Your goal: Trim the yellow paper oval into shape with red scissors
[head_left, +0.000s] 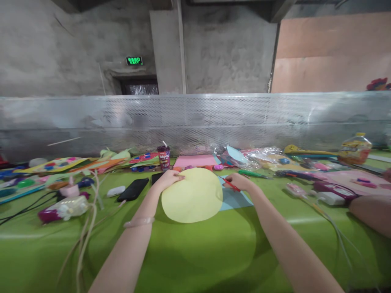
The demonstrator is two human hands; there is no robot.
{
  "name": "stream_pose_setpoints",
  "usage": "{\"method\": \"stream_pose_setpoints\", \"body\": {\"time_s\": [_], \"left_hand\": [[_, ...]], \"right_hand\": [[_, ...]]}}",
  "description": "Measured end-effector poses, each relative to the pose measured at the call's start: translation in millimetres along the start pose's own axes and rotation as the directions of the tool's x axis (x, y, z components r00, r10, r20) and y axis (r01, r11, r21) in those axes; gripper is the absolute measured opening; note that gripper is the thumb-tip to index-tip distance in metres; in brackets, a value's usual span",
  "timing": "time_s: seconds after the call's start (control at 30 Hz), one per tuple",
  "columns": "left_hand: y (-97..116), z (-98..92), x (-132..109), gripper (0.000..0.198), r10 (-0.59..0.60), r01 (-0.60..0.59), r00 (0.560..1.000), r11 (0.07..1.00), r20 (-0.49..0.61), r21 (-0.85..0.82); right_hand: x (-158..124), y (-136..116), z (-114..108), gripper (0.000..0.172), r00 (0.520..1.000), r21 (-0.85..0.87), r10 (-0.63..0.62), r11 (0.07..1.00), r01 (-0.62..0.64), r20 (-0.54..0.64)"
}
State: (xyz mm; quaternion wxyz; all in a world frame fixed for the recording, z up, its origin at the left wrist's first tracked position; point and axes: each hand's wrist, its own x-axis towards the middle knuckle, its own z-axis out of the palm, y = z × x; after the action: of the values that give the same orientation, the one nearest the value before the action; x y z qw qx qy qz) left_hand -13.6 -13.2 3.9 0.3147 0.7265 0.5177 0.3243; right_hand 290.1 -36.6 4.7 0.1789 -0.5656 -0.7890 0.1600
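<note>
A large rounded piece of pale yellow paper (pixel 192 197) is held up over the green table. My left hand (pixel 170 179) pinches its upper left edge, with the thumb on the near face. On the other side, my right hand (pixel 240 182) grips a pair of red-handled scissors (pixel 232 185), the blades pointing left toward the paper's right edge. Whether the blades touch the paper I cannot tell. Below the scissors, a light blue sheet (pixel 233 199) lies on the table, partly covered by the yellow paper.
A black phone (pixel 133 189) and a purple cup with a straw (pixel 164 157) stand left of the paper. Pink paper (pixel 194 160) lies behind it. Cables (pixel 88 228) run down the left. Another person's arm (pixel 371 213) rests at the right, near a bottle (pixel 356 149).
</note>
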Motion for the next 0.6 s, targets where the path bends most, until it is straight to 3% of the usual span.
{"method": "stream_pose_setpoints", "body": {"time_s": [0.6], "left_hand": [[3.8,1.8,-2.2,0.036,0.009,-0.009,0.998,1.0,0.069,0.006]], "right_hand": [[-4.9,-8.9,-1.6,0.011,0.997,0.03,0.004,1.0,-0.006,0.078]]}}
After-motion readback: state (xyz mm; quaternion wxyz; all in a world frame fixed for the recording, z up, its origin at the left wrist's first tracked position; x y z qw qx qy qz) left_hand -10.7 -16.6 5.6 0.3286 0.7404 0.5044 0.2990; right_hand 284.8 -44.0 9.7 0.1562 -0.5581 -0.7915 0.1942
